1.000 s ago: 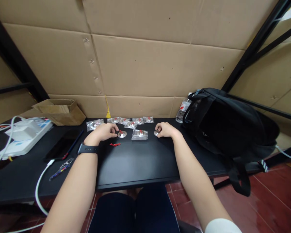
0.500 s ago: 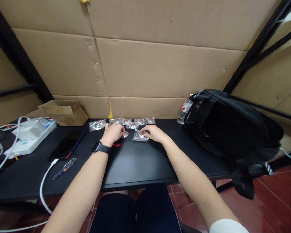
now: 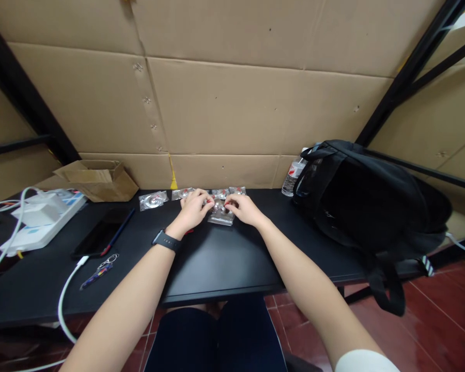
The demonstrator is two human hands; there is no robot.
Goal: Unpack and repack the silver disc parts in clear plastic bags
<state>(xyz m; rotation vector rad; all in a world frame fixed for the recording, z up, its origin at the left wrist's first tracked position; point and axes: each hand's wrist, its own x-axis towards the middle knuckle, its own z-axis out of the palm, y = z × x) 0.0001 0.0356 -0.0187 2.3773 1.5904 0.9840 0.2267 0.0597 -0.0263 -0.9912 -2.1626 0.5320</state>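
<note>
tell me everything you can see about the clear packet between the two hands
The clear packet is a small, glossy plastic bag, roughly square, lying flat on the black table just in front of a row of similar packets. Something silvery with a red spot shows through it, too small to make out. The left hand touches its left side and the right hand its right, fingertips at its upper edge.

Left hand [image 3: 192,211] hiding a small packet, backpack [image 3: 372,206] covering bottle [image 3: 293,175], packet contents too small

Left hand [image 3: 192,209], right hand [image 3: 242,208] on clear packet [image 3: 220,217].
</note>
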